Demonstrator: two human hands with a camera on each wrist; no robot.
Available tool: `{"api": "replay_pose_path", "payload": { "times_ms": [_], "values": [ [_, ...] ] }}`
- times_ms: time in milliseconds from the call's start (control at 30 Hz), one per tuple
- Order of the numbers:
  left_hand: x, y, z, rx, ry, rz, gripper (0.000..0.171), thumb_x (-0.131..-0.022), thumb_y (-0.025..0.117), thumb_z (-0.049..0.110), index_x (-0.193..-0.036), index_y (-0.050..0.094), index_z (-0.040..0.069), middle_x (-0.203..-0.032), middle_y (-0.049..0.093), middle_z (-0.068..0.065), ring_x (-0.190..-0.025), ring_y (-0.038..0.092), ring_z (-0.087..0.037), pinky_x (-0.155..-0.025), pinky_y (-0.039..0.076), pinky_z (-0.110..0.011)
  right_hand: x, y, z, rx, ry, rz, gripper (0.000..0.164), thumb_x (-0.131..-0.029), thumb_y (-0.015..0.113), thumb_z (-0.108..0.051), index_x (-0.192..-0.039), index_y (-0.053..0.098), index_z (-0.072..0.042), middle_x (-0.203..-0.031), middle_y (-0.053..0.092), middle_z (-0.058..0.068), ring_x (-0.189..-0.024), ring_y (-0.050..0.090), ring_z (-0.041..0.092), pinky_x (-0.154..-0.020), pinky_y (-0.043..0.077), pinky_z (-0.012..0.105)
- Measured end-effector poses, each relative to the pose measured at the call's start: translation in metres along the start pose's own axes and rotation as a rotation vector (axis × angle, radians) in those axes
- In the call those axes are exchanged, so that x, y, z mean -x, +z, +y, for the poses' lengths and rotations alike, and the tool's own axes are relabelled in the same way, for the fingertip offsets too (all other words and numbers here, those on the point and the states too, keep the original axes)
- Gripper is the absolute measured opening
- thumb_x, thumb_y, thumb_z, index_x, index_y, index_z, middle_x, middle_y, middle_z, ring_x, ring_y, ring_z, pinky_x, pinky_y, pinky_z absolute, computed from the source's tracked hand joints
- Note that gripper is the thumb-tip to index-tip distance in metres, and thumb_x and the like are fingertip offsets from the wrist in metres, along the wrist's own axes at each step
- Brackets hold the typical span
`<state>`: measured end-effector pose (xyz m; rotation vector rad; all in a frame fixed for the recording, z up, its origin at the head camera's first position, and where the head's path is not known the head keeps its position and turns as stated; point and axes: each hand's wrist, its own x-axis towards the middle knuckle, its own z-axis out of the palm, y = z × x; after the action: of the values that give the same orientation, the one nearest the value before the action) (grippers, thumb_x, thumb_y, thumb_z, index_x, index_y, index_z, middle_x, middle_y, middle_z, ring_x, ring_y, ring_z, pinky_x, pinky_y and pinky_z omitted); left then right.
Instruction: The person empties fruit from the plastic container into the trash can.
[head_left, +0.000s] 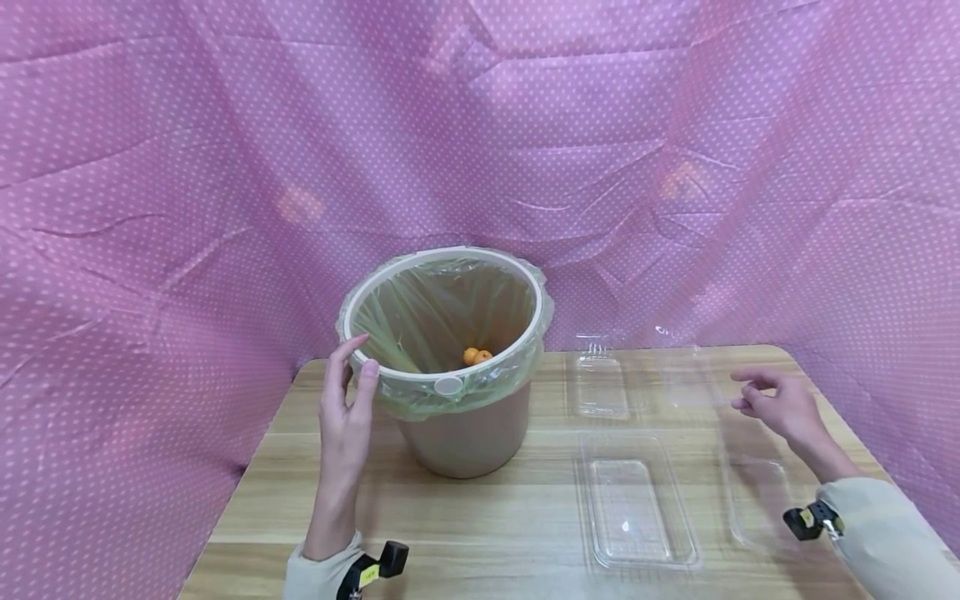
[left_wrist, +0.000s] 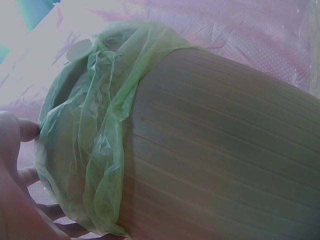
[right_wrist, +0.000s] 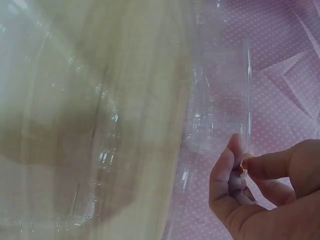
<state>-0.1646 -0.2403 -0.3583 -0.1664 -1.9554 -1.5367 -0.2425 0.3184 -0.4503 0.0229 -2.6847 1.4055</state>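
Observation:
A grey-beige bucket (head_left: 468,437) stands on the table, lined with a thin green plastic bag (head_left: 420,396) folded over its pale rim. Inside lie small orange fruits (head_left: 476,356), perhaps mandarins. My left hand (head_left: 348,417) grips the near left side of the rim, thumb outside and index finger over the edge. In the left wrist view its other fingers (left_wrist: 50,210) partly disappear behind the rim. At the right, my right hand (head_left: 783,408) pinches the edge of a clear plastic container (right_wrist: 220,95) between thumb and fingers. Its exact outline is hard to see.
Other clear plastic containers lie on the wooden table (head_left: 525,533): one at the back (head_left: 600,387), one at the front (head_left: 637,504), and another (head_left: 757,500) under the right forearm. Pink dotted cloth (head_left: 480,150) hangs around the table's back and sides.

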Motion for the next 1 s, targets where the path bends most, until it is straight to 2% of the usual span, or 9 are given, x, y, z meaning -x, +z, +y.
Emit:
{"api": "replay_pose_path", "payload": {
  "times_ms": [167, 433, 600, 800, 933, 1000],
  "values": [
    [0.001, -0.002, 0.001, -0.003, -0.001, 0.004, 0.037, -0.106, 0.057, 0.019, -0.142, 0.057, 0.012, -0.146, 0.052, -0.001, -0.143, 0.04, -0.021, -0.12, 0.027, -0.046, -0.002, 0.002, 0.006, 0.086, 0.0, -0.03, 0.033, -0.099, 0.05, 0.003, -0.127, 0.058, 0.018, -0.103, 0.063, 0.026, -0.071, 0.07, 0.005, -0.063, 0.056, 0.019],
    [0.002, -0.003, 0.001, -0.009, -0.011, 0.01, 0.037, -0.106, 0.057, 0.02, -0.142, 0.057, 0.012, -0.146, 0.052, 0.0, -0.143, 0.04, -0.021, -0.12, 0.027, -0.047, -0.003, 0.001, 0.012, 0.133, -0.014, -0.075, 0.031, -0.097, 0.051, 0.003, -0.123, 0.059, 0.018, -0.092, 0.066, 0.021, -0.072, 0.067, 0.009, -0.061, 0.056, 0.024],
    [0.002, -0.003, 0.0, -0.008, -0.033, 0.004, 0.038, -0.106, 0.057, 0.022, -0.144, 0.056, 0.014, -0.149, 0.05, -0.001, -0.143, 0.04, -0.023, -0.117, 0.03, -0.052, -0.002, 0.003, 0.014, 0.176, -0.041, -0.098, 0.03, -0.101, 0.052, -0.002, -0.123, 0.06, 0.017, -0.098, 0.068, 0.029, -0.076, 0.069, 0.013, -0.062, 0.054, 0.024],
    [0.003, -0.003, 0.0, -0.025, -0.052, -0.005, 0.041, -0.107, 0.056, 0.024, -0.147, 0.053, 0.016, -0.155, 0.044, -0.005, -0.148, 0.033, -0.021, -0.122, 0.023, -0.049, -0.002, -0.001, 0.013, 0.265, -0.059, -0.107, 0.033, -0.104, 0.052, -0.012, -0.122, 0.062, 0.013, -0.102, 0.07, 0.032, -0.084, 0.071, 0.033, -0.067, 0.051, 0.035],
    [0.001, -0.006, -0.001, 0.001, -0.037, -0.029, 0.046, -0.107, 0.054, 0.02, -0.153, 0.047, 0.016, -0.158, 0.041, -0.004, -0.149, 0.031, -0.023, -0.123, 0.021, -0.047, -0.002, -0.005, 0.008, 0.319, -0.031, -0.148, 0.038, -0.107, 0.05, -0.02, -0.125, 0.061, 0.012, -0.112, 0.066, 0.038, -0.098, 0.066, 0.051, -0.074, 0.054, 0.051],
    [-0.001, -0.009, -0.002, 0.018, -0.032, -0.044, 0.05, -0.108, 0.053, 0.018, -0.156, 0.042, 0.018, -0.159, 0.04, -0.003, -0.148, 0.032, -0.024, -0.122, 0.023, -0.047, -0.001, -0.007, 0.005, 0.339, -0.018, -0.155, 0.042, -0.109, 0.047, -0.024, -0.128, 0.059, 0.012, -0.119, 0.062, 0.041, -0.106, 0.061, 0.058, -0.079, 0.053, 0.058]
  ]
}}
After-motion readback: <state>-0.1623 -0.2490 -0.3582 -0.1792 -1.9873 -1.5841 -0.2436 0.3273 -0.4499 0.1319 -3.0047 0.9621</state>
